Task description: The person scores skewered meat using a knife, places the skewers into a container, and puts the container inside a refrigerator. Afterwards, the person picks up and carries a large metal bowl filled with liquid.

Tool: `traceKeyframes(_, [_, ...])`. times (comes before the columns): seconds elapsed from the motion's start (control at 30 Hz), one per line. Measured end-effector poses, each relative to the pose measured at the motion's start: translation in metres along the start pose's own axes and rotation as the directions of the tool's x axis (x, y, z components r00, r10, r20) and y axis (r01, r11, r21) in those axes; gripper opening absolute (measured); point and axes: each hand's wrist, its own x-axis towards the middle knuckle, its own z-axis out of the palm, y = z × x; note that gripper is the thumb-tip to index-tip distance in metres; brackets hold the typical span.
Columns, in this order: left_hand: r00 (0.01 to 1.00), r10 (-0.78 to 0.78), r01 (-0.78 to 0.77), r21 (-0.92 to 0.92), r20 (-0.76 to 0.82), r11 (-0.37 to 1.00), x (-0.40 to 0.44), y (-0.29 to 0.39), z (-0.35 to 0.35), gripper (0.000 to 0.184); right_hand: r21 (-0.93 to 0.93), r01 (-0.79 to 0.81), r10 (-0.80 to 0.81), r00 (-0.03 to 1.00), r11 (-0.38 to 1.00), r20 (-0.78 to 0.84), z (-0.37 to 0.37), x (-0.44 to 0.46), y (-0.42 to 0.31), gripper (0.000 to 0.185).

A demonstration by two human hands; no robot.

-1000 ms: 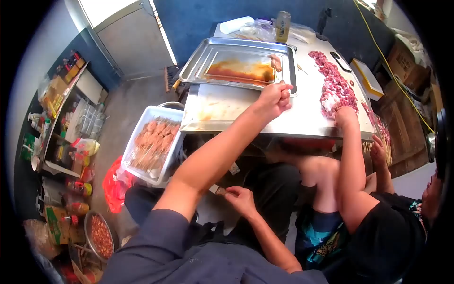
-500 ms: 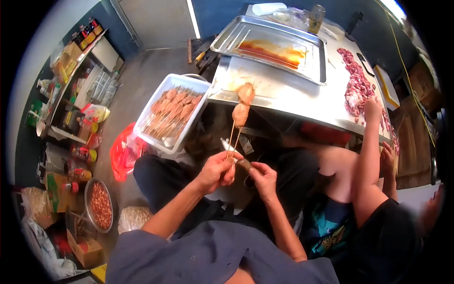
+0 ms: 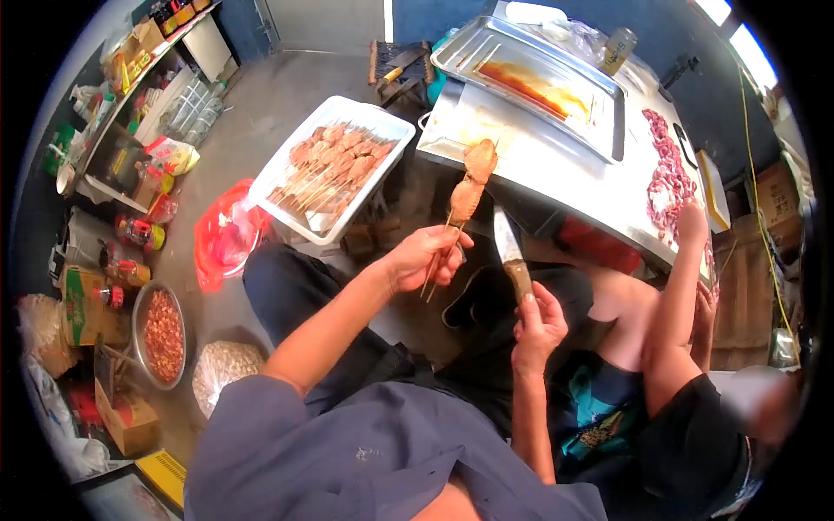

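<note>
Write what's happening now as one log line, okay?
left hand: holding skewered meat | right hand: holding knife, not touching meat | white tub: skewers inside | metal tray: on table

The table (image 3: 573, 184) carries a metal tray (image 3: 599, 113), a can (image 3: 617, 50) and raw meat (image 3: 669, 169).

Loaded skewer (image 3: 467, 199) in the left hand (image 3: 426, 259), knife (image 3: 518, 269) in the right hand (image 3: 539, 323)

The left hand grips the skewer by its two sticks (image 3: 432, 276), meat (image 3: 479, 161) uppermost. The right hand holds the knife by its handle, blade (image 3: 504, 236) pointing up, just beside the skewer. A white tub (image 3: 398, 130) of similar skewers (image 3: 334, 165) sits left of the table (image 3: 456, 122), near a red bag (image 3: 224, 239). On the table, a metal tray (image 3: 486, 52) bears brown liquid (image 3: 534, 89), and a co-worker's hand (image 3: 691, 222) is beside red meat (image 3: 667, 163)
</note>
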Motion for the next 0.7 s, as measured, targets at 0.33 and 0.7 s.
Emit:
traceKeyframes(0.33, [0.969, 0.061, -0.05, 0.055, -0.24, 0.997, 0.002, -0.049, 0.001, 0.027, -0.364, 0.36, -0.324, 0.933, 0.859, 0.158, -0.029, 0.009, -0.069, 0.028])
traceKeyframes(0.7, [0.925, 0.224, -0.16, 0.22, -0.307, 0.962, 0.01, -0.069, -0.004, 0.026, -0.561, 0.589, -0.396, 0.808, 0.582, 0.437, 0.004, 0.024, -0.12, 0.021])
